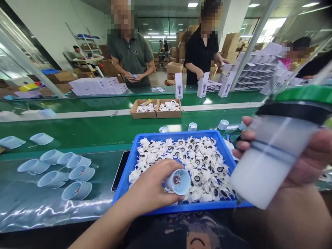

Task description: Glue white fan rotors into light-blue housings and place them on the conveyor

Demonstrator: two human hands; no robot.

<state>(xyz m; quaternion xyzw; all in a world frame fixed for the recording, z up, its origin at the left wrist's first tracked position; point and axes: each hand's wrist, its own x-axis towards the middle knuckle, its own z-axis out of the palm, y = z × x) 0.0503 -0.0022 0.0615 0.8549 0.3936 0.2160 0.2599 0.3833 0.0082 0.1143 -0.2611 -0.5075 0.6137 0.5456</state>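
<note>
Head: green belt [85, 131], cartons [230, 42] beyond

Dark clothing [155, 231] bears a tan patch [192, 238]; both forearms [114, 218] are bare.

The held cup [184, 183] is pale blue with red specks inside; the loose cups [84, 190] match. The fan wheels [198, 162] are white with black-and-grey ringed hubs, the tray [202, 206] blue. The container [264, 169] is milky white below a black collar [287, 112] and green top [303, 93]; its bands [272, 150] look blue-grey, though blurred. The table [77, 131] is green, crossed by a whitish strip [93, 114].
</note>
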